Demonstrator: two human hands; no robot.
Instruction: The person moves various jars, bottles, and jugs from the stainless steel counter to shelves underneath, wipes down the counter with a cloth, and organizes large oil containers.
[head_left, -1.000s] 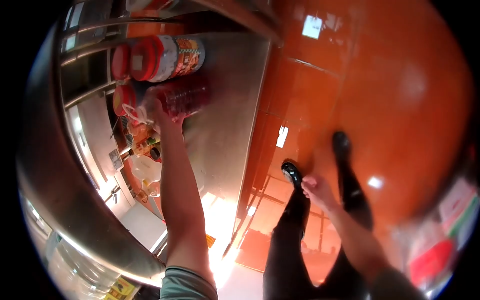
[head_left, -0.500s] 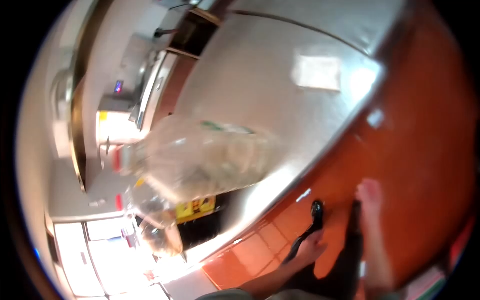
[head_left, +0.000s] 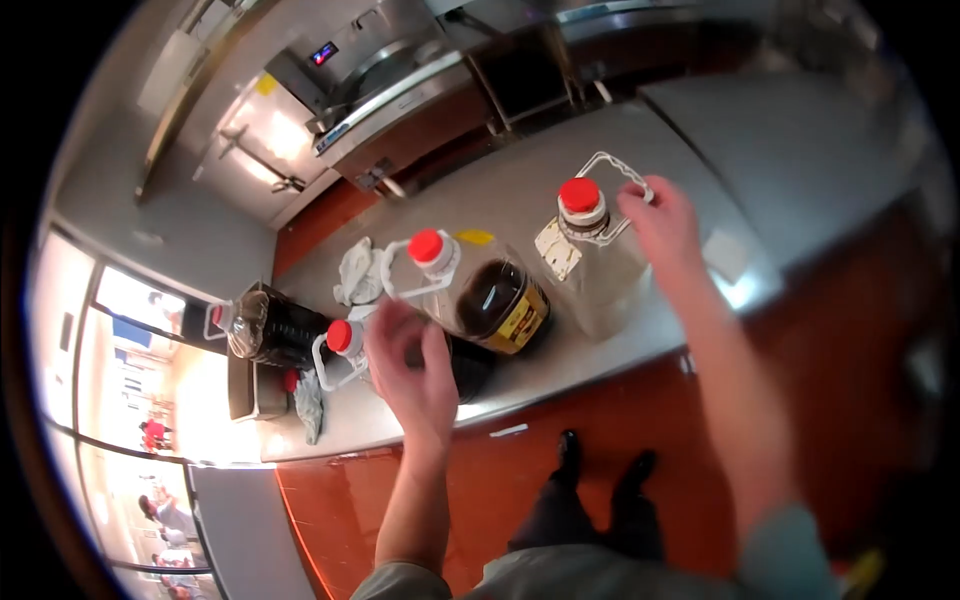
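My right hand (head_left: 662, 222) is closed on the white carry handle of a clear plastic jug (head_left: 612, 285) with a red cap, which stands on the steel counter. My left hand (head_left: 412, 365) is raised in front of another red-capped jug (head_left: 347, 340), fingers curved and thumb apart, apparently holding nothing. That hand hides much of this jug's body. Between the hands stands a third jug (head_left: 505, 300), with dark liquid, a yellow label and a white handle.
The steel counter (head_left: 400, 215) runs across the view. A dark-filled jug (head_left: 275, 330) lies near a metal bin (head_left: 245, 390) at its left end. White cloths (head_left: 358, 272) and a grey-green rag (head_left: 309, 405) are nearby. A wok stove (head_left: 390, 90) stands behind; red floor (head_left: 370, 510) lies below.
My view has turned and come down over the counter. Both hands have risen from low over the floor to the jugs, and the right has taken hold of a jug's handle.
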